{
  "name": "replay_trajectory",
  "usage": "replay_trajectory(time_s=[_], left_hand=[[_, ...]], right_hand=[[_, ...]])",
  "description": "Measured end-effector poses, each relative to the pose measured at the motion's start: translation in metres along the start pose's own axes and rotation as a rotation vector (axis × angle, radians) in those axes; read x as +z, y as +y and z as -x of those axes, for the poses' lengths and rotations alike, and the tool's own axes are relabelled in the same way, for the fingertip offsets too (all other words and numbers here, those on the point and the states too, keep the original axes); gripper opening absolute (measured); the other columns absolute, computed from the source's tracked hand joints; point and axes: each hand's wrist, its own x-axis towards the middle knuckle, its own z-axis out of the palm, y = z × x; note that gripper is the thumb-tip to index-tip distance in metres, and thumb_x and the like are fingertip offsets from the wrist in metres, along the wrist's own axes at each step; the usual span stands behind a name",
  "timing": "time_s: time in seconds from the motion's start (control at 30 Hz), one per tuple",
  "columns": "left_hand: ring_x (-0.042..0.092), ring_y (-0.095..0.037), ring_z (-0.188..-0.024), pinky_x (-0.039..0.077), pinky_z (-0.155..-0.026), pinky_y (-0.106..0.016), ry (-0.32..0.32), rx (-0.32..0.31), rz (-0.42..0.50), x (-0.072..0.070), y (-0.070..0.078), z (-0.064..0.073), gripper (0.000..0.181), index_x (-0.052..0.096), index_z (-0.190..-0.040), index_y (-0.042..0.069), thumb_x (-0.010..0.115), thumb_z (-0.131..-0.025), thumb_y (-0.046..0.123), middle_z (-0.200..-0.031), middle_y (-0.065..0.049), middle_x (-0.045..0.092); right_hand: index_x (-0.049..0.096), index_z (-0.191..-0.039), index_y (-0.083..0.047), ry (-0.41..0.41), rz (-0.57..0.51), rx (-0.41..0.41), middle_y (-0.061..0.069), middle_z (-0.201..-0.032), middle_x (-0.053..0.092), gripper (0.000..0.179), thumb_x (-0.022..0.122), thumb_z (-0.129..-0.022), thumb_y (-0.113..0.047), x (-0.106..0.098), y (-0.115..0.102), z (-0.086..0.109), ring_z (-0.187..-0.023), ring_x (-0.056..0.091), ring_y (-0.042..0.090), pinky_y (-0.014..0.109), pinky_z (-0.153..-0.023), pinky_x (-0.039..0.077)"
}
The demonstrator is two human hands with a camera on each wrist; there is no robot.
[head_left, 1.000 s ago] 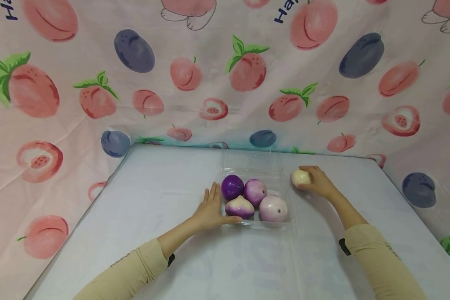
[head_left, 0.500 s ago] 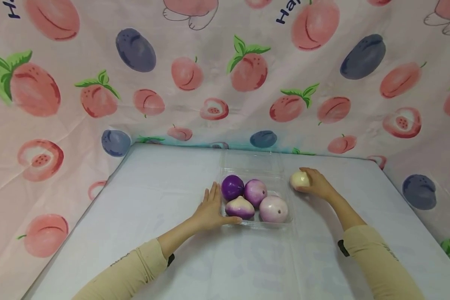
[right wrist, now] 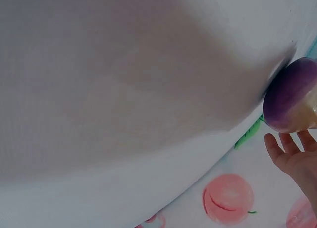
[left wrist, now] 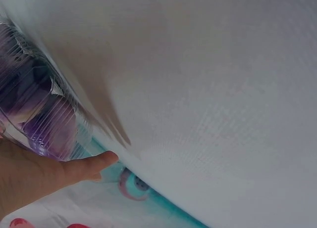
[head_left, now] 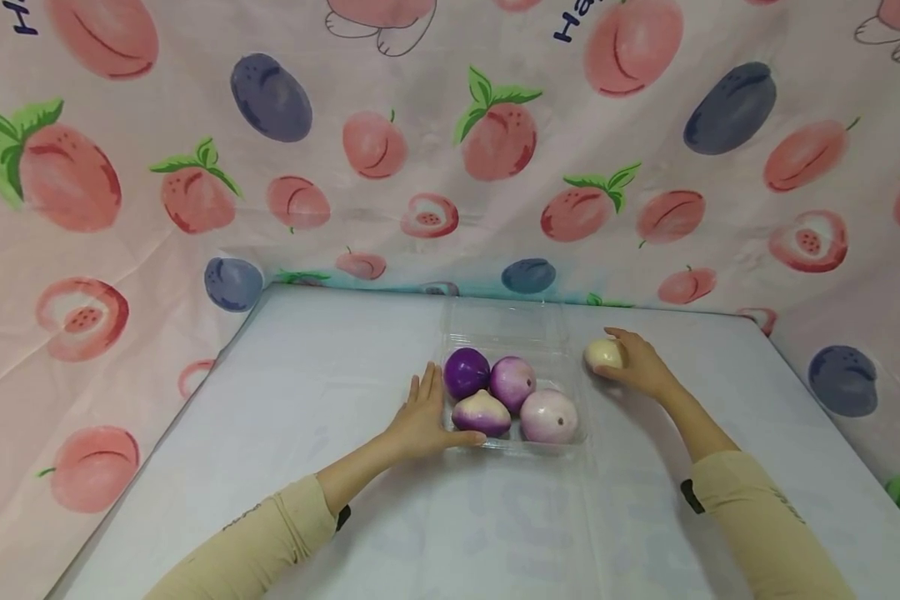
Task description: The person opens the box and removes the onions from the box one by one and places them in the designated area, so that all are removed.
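Observation:
In the head view, a clear plastic clamshell box [head_left: 540, 450] with its lid laid back holds a dark purple onion [head_left: 467, 373], a pale-topped onion [head_left: 481, 414] and two lighter purple ones. My left hand [head_left: 417, 423] rests against the box's left side, fingers straight, thumb along the front edge. Right of the box, my right hand [head_left: 640, 364] holds a cream-coloured onion [head_left: 602, 355] between thumb and fingers. The right wrist view shows this onion [right wrist: 292, 97] is purple on another side, with fingertips [right wrist: 274, 145] at its edge.
The transparent lid [head_left: 504, 321] lies behind the box, toward the back of the white table [head_left: 330, 367]. A fruit-printed cloth [head_left: 420, 150] hangs behind the table and along its sides.
My right hand and its onion shift slightly toward the box, then slightly back to the right. My left hand and the box stay in place.

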Motion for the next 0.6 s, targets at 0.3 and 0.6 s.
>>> replay_trajectory(time_s=[0.3, 0.6], left_hand=[[-0.002, -0.048, -0.142, 0.023, -0.109, -0.061, -0.003, 0.004, 0.012, 0.001, 0.0, -0.001, 0.125, 0.0, -0.149, -0.004, 0.07, -0.071, 0.064, -0.157, -0.022, -0.006], [-0.003, -0.048, -0.142, 0.021, -0.111, -0.06, -0.003, 0.002, 0.009, 0.0, 0.001, -0.001, 0.124, 0.0, -0.149, -0.004, 0.07, -0.071, 0.063, -0.157, -0.022, -0.006]], right_hand=[[0.042, -0.133, 0.007, 0.03, -0.003, -0.024, 0.036, -0.134, 0.039, 0.063, 0.071, -0.082, -0.014, -0.004, -0.005, 0.006, -0.124, 0.033, 0.055, 0.067, -0.102, 0.024], [0.046, -0.129, 0.007, 0.105, 0.06, -0.092, 0.035, -0.131, 0.04, 0.058, 0.072, -0.081, -0.012, -0.005, -0.013, 0.011, -0.118, 0.036, 0.056, 0.066, -0.098, 0.029]])
